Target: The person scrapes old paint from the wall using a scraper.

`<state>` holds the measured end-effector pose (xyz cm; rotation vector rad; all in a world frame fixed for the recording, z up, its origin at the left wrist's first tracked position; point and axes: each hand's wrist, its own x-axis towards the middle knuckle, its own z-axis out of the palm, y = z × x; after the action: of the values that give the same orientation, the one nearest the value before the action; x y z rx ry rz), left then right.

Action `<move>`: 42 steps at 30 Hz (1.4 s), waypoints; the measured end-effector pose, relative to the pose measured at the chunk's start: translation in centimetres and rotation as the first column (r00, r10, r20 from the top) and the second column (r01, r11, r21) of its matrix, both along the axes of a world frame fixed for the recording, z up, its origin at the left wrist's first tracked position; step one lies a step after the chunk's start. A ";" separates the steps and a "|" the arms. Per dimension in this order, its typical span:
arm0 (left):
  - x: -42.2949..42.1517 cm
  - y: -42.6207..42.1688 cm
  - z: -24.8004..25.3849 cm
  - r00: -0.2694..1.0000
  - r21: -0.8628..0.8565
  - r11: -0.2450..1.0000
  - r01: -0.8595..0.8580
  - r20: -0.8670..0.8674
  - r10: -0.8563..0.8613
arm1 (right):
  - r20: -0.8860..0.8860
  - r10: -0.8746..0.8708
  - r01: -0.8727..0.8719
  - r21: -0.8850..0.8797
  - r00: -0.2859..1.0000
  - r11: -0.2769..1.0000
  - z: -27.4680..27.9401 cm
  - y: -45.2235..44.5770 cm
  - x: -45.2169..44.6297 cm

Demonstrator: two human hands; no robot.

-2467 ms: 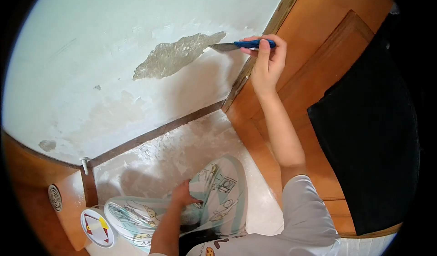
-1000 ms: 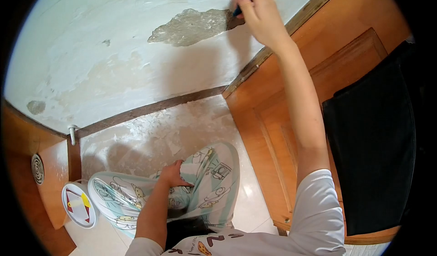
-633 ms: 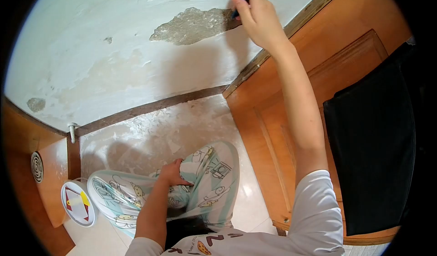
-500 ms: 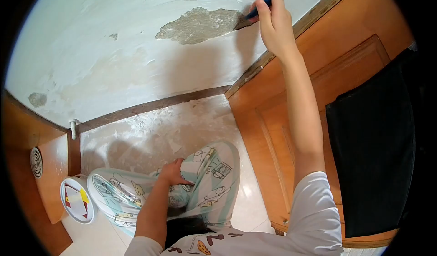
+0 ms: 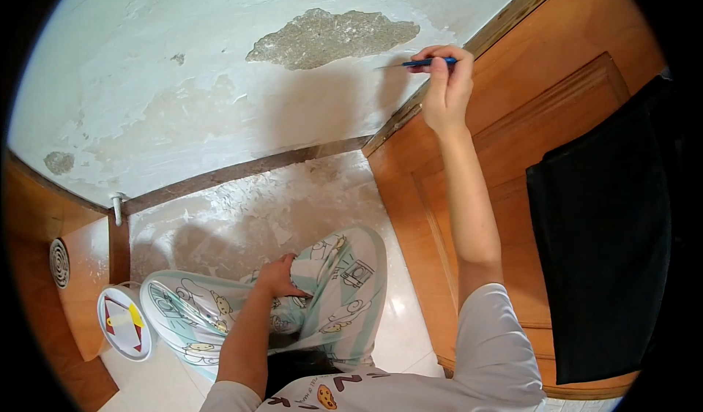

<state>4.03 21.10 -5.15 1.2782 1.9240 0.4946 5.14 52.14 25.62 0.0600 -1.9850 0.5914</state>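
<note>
My right hand point(image 5: 444, 83) is closed around the blue handle of a putty knife point(image 5: 430, 63). The thin blade, seen nearly edge-on, points left at the wall just below the right end of a bare grey patch point(image 5: 333, 40). I cannot tell whether its tip touches the plaster. Down in my lap, my left hand point(image 5: 278, 276) lies on the patterned trousers point(image 5: 351, 284), thumb and fingers apart, with part of the fingers hidden by the cloth. Nothing shows in it.
The white wall point(image 5: 183, 17) has smaller chipped spots and peeling paint. Plaster flakes litter the floor point(image 5: 249, 207). A white bucket point(image 5: 150, 339) stands at left near a wooden panel and a short pipe point(image 5: 117, 208). A wooden door point(image 5: 542, 119) with black cloth point(image 5: 600, 244) is at right.
My right hand has come down and slightly right with the putty knife, from the patch's right end to below it. The blade has turned edge-on. My left hand has not moved.
</note>
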 end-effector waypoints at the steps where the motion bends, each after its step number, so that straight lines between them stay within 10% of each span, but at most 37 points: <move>1: 0.0 0.0 0.0 1.000 -0.003 1.000 -0.002 0.000 0.002 | -0.040 0.027 -0.028 -0.015 0.999 0.999 0.4 0.1 0.0; 14: 0.2 0.0 -0.1 1.000 -0.001 1.000 -0.016 0.003 0.016 | 0.110 -0.086 0.064 0.195 0.990 0.979 3.0 -0.1 -3.8; 23: 0.3 -0.1 -0.1 1.000 0.052 0.998 -0.025 -0.012 0.025 | 0.058 0.048 -0.046 -0.045 0.997 0.998 2.9 -1.2 -4.1; 42: 0.2 -0.2 -0.1 1.000 0.039 0.999 -0.015 -0.026 0.016 | 0.059 -0.043 0.043 -0.001 0.997 0.999 2.3 -3.0 -5.2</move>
<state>4.24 20.93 -5.26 1.3012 1.9562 0.5272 -0.10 49.13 27.87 -0.0018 -2.0373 0.5737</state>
